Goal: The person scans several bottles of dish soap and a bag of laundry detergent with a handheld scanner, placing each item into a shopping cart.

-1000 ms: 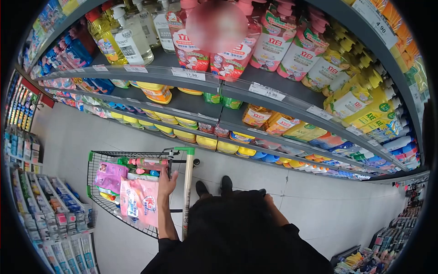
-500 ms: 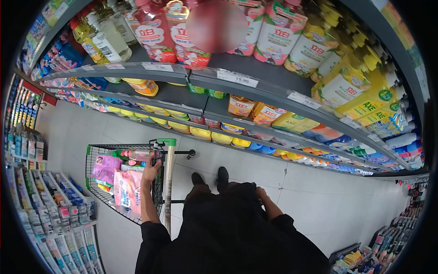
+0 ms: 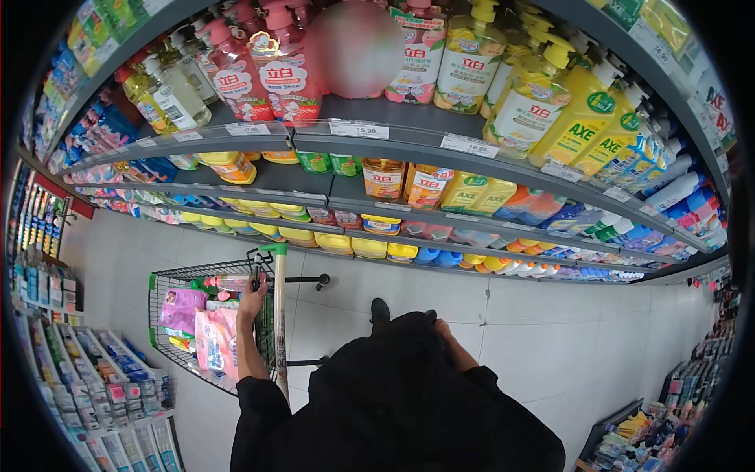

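Observation:
My left hand (image 3: 251, 301) reaches over the back end of the shopping cart (image 3: 157, 334), fingers curled around a narrow dark object (image 3: 255, 275) that I cannot make out. Beside those fingers a pink bottle (image 3: 226, 280) lies in the cart. A purple package (image 3: 182, 308) and a pink pack (image 3: 216, 338) fill the basket below. The cart's handle (image 3: 281, 315), with a green end, stands just right of my left forearm. Close against my dark clothing, my right hand (image 3: 444, 333) is closed at waist height, a small dark shape at its fingertips.
Ahead runs a long shelf (image 3: 409, 141) of pump bottles, with yellow detergent bottles (image 3: 586, 122) to the right and price tags along its edge. Lower tiers hold more bottles. A display rack (image 3: 102, 370) stands at the left, and a goods bin (image 3: 629, 433) at lower right.
The view has shifted, so the shelf bottles appear further left and more of the right side shows. Both hands keep their grips; only one shoe now shows clearly.

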`<state>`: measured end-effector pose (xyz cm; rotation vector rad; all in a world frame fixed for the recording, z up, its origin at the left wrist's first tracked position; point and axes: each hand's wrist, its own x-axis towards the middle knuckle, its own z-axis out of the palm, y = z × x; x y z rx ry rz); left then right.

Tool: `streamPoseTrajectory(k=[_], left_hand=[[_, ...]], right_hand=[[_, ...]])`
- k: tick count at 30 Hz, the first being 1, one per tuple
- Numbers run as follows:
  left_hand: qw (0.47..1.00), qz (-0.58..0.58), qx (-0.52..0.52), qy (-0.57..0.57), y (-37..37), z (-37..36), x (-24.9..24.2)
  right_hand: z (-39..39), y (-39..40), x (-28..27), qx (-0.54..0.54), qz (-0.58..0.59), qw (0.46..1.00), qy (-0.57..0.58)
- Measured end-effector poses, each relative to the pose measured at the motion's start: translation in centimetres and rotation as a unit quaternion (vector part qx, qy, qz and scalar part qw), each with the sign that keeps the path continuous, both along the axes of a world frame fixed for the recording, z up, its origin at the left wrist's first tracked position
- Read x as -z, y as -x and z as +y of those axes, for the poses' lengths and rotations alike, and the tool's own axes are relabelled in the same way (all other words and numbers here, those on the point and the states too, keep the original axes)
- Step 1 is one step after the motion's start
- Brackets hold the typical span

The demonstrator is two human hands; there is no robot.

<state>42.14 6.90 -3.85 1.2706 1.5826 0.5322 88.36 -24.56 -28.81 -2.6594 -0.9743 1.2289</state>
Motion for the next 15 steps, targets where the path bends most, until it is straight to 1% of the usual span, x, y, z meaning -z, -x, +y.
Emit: streamPoseTrajectory(k=[1, 2, 3, 4, 5, 6, 7, 8, 9, 10, 11, 12, 14, 15], left_hand=[[1.000, -0.005, -0.003, -0.004, 0.3, 0.2, 0.5], [1.000, -0.009, -0.003, 0.002, 0.7, 0.5, 1.3], [1.000, -0.013, -0.003, 0.008, 0.6, 0.2, 1.2], [1.000, -0.019, -0.008, 0.008, 0.7, 0.0, 1.6], [1.000, 0.005, -0.014, -0.007, 0.3, -0.4, 1.1], [0.999, 0.030, -0.017, -0.021, 0.2, -0.6, 0.9], [1.000, 0.025, -0.006, -0.015, 0.1, -0.8, 0.7], [1.000, 0.024, -0.004, -0.013, 0.4, -1.0, 1.2], [0.999, 0.023, 0.008, -0.025, 0.8, -0.9, 2.2], [0.999, 0.023, 0.022, -0.037, 1.2, -0.7, 3.1], [0.999, 0.034, 0.015, -0.038, 1.4, -0.9, 3.6], [0.999, 0.033, 0.021, -0.038, 1.5, -0.8, 3.9], [0.992, 0.065, 0.018, -0.105, 1.6, -1.9, 4.9], [0.998, 0.050, 0.028, -0.033, 0.7, -2.8, 2.2]], right_hand=[[-0.4, -0.7, 1.8, -0.003, -0.005, 1.000, -0.004], [-2.6, -0.2, 3.9, -0.014, 0.066, 0.987, -0.145], [-5.8, -0.7, 6.2, -0.026, 0.136, 0.950, -0.281], [-7.6, -0.5, 8.6, -0.038, 0.204, 0.889, -0.408], [-8.8, -0.4, 10.0, -0.048, 0.269, 0.808, -0.522], [-9.5, -0.6, 10.0, -0.055, 0.330, 0.707, -0.624], [-10.7, -0.6, 9.9, -0.037, 0.316, 0.702, -0.637], [-12.4, -0.9, 11.7, -0.036, 0.314, 0.704, -0.636], [-14.4, -1.2, 13.8, -0.106, 0.176, 0.853, -0.481], [-16.7, -1.4, 15.7, -0.165, 0.029, 0.942, -0.290], [-17.7, -1.6, 14.3, -0.175, 0.012, 0.962, -0.207], [-18.4, -1.7, 12.9, -0.170, 0.010, 0.964, -0.206], [-20.9, -1.9, 9.3, -0.088, 0.061, 0.993, -0.041], [-22.0, -2.5, 8.7, -0.090, 0.057, 0.994, -0.035]])
